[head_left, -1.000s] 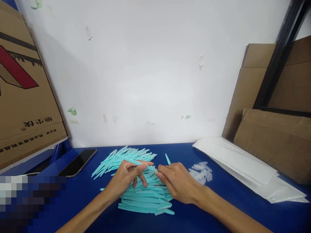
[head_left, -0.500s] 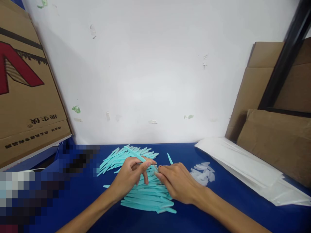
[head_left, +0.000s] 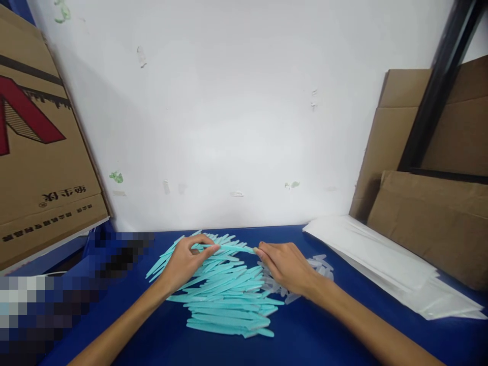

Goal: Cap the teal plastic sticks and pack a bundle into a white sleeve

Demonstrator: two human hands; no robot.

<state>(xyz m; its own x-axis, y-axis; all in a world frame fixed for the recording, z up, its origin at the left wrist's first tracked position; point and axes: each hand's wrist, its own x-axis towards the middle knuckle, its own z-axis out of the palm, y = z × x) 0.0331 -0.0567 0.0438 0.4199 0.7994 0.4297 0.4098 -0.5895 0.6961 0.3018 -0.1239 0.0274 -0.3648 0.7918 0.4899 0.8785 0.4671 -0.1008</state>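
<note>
My left fingers (head_left: 212,249) and right fingers (head_left: 267,257) pinch one teal strip (head_left: 237,247) above the blue worktop (head_left: 324,335), white wall (head_left: 229,112) ahead.

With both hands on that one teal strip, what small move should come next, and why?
I would probably ease the right hand straight outward along the teal strip while the left hand steadies it. Both hands pinch that strip, the right near its end, over a loose pile of teal pieces, so a sideways tug might bend it.
</note>
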